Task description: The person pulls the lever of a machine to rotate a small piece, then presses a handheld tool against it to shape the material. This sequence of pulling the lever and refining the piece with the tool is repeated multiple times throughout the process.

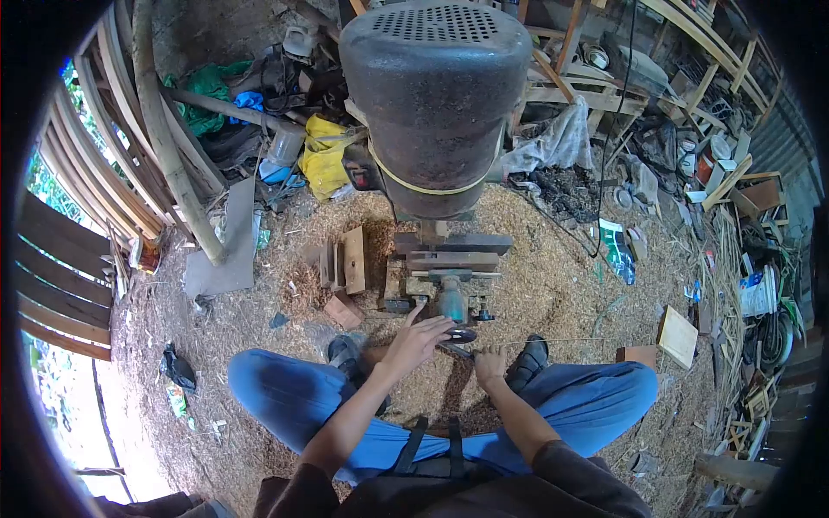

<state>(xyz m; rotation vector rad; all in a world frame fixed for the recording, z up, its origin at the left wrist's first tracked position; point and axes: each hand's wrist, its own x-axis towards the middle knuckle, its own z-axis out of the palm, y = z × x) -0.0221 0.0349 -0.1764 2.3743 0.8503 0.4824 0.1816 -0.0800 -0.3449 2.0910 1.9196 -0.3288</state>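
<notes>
I sit with knees spread before a machine with a large dark motor housing (440,104), a yellow band round its lower part. Under it is a metal vise (451,298) with jaws one behind another and a dark round handwheel (464,336) at its near end. My left hand (416,345) reaches over the vise's near left side, fingers stretched out, fingertips right at the handwheel. Just to the right, my right hand (490,364) is closed round the end of a dark metal bar (456,350), which slants up left below the wheel.
Wood shavings (553,259) cover the floor around the machine. Wooden blocks (354,259) stand left of the vise, and a reddish block (344,310) lies nearer. More blocks (678,335) are at right. Curved planks and a pole (177,138) lean at left; clutter fills the back.
</notes>
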